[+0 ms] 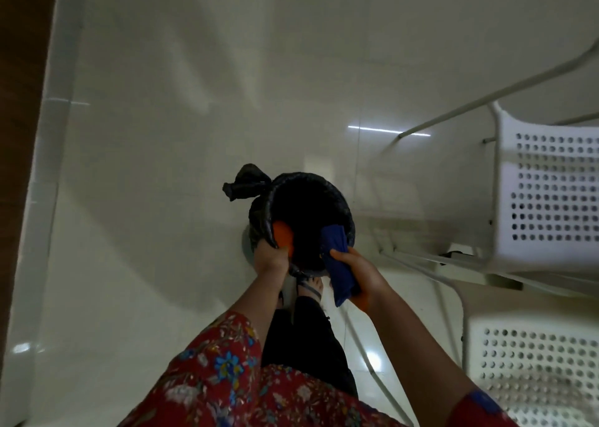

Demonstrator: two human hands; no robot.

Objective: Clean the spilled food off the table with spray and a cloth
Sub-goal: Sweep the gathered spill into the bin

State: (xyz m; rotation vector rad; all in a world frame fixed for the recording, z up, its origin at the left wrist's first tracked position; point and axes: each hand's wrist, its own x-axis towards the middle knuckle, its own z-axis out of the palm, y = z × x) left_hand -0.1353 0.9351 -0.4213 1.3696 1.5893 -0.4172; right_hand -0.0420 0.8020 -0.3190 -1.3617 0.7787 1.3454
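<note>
From the head view, looking straight down, a bin (pixel 340 206) lined with a black bag (pixel 246 183) stands on the pale tiled floor (pixel 146 167). The table and spray are out of sight. The left hand (pixel 270 258) is clenched round an orange thing (pixel 283 233) at the bin's near-left rim. The right hand (pixel 356 271) grasps the blue cloth (pixel 337 264), whose far end hangs over the near-right rim.

The step looks like emptying wiped-up food into the bin. To do it well, keep the cloth's far end well inside the rim and shake it gently so that crumbs fall into the bag, not onto the floor.

The bin's inside is too dark to show any contents. Two white perforated chairs (pixel 551 199) stand to the right.
</note>
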